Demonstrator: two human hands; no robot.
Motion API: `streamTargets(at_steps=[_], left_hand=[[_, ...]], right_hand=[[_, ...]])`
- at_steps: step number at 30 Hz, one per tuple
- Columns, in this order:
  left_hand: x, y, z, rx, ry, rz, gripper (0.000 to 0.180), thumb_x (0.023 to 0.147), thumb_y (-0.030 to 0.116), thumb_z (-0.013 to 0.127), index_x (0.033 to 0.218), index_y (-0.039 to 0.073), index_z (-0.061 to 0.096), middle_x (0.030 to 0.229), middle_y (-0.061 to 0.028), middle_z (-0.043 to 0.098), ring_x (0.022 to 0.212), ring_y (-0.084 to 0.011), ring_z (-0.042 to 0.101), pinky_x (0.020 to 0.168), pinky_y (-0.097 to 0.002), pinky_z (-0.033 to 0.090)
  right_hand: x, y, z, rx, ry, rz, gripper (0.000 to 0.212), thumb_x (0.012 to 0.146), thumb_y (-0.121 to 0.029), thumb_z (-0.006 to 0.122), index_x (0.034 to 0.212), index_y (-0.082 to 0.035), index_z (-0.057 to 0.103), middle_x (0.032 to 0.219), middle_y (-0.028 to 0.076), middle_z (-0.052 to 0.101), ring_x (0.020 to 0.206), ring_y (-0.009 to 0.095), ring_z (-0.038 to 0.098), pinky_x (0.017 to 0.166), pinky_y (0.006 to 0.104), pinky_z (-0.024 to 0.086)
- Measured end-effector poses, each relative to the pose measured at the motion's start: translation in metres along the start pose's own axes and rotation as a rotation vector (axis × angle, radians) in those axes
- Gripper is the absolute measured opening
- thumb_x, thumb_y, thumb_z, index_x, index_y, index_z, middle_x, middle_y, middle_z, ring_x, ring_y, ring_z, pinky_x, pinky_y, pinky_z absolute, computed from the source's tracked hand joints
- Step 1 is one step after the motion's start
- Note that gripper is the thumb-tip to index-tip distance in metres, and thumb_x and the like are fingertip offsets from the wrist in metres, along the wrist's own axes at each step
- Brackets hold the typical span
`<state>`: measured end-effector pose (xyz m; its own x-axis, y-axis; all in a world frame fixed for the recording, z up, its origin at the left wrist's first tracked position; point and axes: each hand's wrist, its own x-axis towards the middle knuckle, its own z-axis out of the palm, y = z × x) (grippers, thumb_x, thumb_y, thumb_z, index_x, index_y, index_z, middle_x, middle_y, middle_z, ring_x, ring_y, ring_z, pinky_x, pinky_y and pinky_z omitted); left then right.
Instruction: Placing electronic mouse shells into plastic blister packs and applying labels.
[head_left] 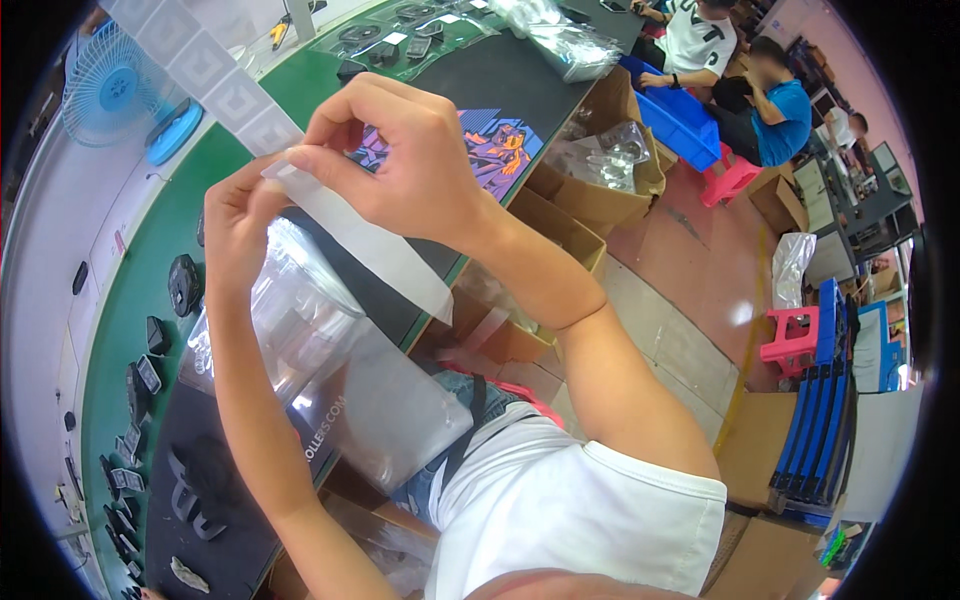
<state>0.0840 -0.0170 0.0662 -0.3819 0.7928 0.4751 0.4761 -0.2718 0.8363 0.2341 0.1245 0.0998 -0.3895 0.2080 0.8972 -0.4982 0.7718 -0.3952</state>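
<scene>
My left hand (pixel 238 215) and my right hand (pixel 395 160) meet above the bench, both pinching one long white strip of label backing (pixel 375 245). The strip runs up to the top left as a band of square labels (pixel 205 65) and hangs down to the right below my hands. Under my left forearm lies a pile of clear plastic bags (pixel 330 370) on the green bench (pixel 130 300).
Small black parts (pixel 150 350) lie along the bench's left side, and a blue fan (pixel 115 90) stands at the back left. Open cardboard boxes (pixel 600 190) sit beside the bench. Two people sit by a blue bin (pixel 680 120) at the far right. Pink stools stand on the floor.
</scene>
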Motion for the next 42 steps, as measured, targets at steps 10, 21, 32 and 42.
streamTargets(at_steps=[10, 21, 32, 42], left_hand=[[0.004, -0.011, -0.005, -0.287, 0.083, -0.072, 0.073, 0.101, 0.060, 0.035, 0.127, -0.003, 0.061, 0.118, -0.0131, 0.068, 0.102, -0.0218, 0.067, 0.093, -0.0361, 0.049], [0.009, 0.007, -0.005, -0.299, 0.107, -0.133, 0.081, 0.099, 0.065, 0.034, 0.125, -0.008, 0.060, 0.113, -0.0228, 0.065, 0.091, -0.0256, 0.066, 0.079, -0.0330, 0.053], [0.010, 0.005, -0.003, -0.215, 0.112, -0.021, 0.073, 0.097, 0.059, 0.047, 0.119, -0.009, 0.063, 0.099, -0.0206, 0.068, 0.086, -0.0243, 0.067, 0.077, -0.0327, 0.053], [0.029, 0.019, 0.010, -0.155, 0.161, -0.255, 0.059, 0.098, 0.048, 0.052, 0.113, -0.008, 0.065, 0.094, -0.0137, 0.069, 0.078, -0.0174, 0.067, 0.068, -0.0300, 0.051]], right_hand=[[-0.077, -0.059, -0.025, 0.576, -0.187, 0.580, 0.011, 0.084, 0.000, 0.073, 0.085, -0.001, 0.063, 0.079, 0.000, 0.058, 0.068, 0.005, 0.054, 0.062, 0.0193, 0.044], [-0.150, -0.056, 0.017, 0.426, -0.405, 1.011, 0.015, 0.083, -0.006, 0.076, 0.080, 0.000, 0.063, 0.062, -0.010, 0.041, 0.057, -0.002, 0.032, 0.050, 0.0163, 0.023], [-0.150, -0.057, 0.022, 0.296, -0.494, 1.004, 0.016, 0.080, -0.010, 0.079, 0.077, -0.002, 0.065, 0.058, -0.010, 0.036, 0.054, 0.000, 0.029, 0.049, 0.0194, 0.022], [-0.165, -0.052, 0.034, -0.061, -0.391, 0.736, 0.014, 0.078, -0.005, 0.079, 0.076, -0.002, 0.066, 0.056, -0.004, 0.036, 0.050, 0.002, 0.029, 0.046, 0.0223, 0.024]])
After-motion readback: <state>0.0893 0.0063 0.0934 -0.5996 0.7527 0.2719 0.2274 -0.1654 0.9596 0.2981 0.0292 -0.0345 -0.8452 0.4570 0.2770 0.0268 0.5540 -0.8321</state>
